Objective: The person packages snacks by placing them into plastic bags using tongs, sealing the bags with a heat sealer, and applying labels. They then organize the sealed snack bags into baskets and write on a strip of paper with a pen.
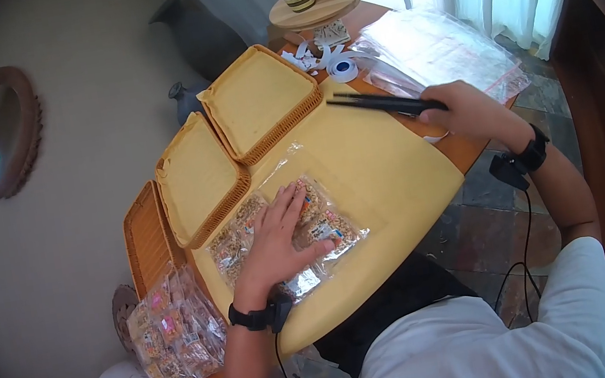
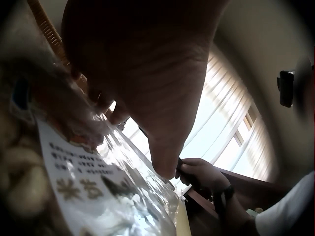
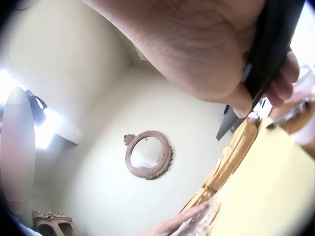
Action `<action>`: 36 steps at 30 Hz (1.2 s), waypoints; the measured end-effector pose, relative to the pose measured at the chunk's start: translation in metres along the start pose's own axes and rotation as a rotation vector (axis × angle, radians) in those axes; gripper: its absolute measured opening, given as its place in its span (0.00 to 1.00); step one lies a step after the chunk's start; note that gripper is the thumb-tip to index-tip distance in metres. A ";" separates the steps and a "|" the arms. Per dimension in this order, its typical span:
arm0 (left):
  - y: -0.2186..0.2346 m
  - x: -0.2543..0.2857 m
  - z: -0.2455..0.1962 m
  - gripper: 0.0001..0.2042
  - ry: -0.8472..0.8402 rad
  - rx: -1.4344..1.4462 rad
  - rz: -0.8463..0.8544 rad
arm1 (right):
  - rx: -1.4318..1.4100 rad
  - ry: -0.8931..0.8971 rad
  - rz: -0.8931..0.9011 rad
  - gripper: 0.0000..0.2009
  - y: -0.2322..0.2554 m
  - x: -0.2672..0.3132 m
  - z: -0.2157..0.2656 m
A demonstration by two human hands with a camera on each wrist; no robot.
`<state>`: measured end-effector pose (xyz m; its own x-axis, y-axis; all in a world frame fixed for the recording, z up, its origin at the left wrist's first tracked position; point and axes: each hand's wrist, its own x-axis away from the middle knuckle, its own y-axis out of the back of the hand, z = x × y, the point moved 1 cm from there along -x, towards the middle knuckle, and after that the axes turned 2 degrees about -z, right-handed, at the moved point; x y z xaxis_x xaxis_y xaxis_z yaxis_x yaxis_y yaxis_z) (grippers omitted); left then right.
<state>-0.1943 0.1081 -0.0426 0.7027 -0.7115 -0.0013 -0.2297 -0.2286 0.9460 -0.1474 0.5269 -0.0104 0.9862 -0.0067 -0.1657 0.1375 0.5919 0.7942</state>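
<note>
My left hand [image 1: 277, 242] lies with its fingers spread flat on a clear bag of snack packets [image 1: 332, 228], which rests on a yellow mat [image 1: 387, 175]. Through the film show grainy, nut-like pieces; a white printed label [image 2: 81, 172] is close under the palm in the left wrist view. Off to the right, my right hand [image 1: 460, 110] grips a long black tool with two slim arms [image 1: 376, 100], like tongs, raised over the mat's far right part. The right wrist view shows the fingers wrapped around its black handle [image 3: 270, 49].
Yellow-lined wicker trays [image 1: 260, 97] stand along the far left, beside an unlined one [image 1: 146, 237]. More bagged packets [image 1: 174, 328] lie at the near left corner. Flat plastic bags [image 1: 439, 52], a tape roll [image 1: 341, 68] and a wooden stand with pastries [image 1: 318, 11] occupy the far end.
</note>
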 end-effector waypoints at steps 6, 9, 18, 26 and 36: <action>-0.004 0.002 -0.015 0.65 -0.032 -0.183 0.053 | 0.448 -0.133 -0.325 0.11 0.012 -0.051 -0.095; -0.005 0.001 -0.011 0.64 -0.012 -0.190 0.045 | 0.663 -0.241 -0.174 0.12 0.000 -0.067 -0.119; -0.006 -0.006 -0.003 0.64 0.042 -0.174 0.007 | 0.436 -0.009 0.046 0.09 0.006 -0.107 -0.049; -0.005 -0.011 0.000 0.58 0.070 -0.108 -0.021 | 0.591 -0.201 0.130 0.11 0.009 -0.053 -0.037; 0.024 -0.020 -0.008 0.33 -0.038 0.154 -0.293 | 0.505 -0.125 0.041 0.12 0.001 -0.082 0.006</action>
<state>-0.2088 0.1220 -0.0178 0.7289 -0.6244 -0.2809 -0.1229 -0.5230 0.8434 -0.2271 0.5231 0.0079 0.9910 -0.1061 -0.0815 0.0952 0.1315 0.9867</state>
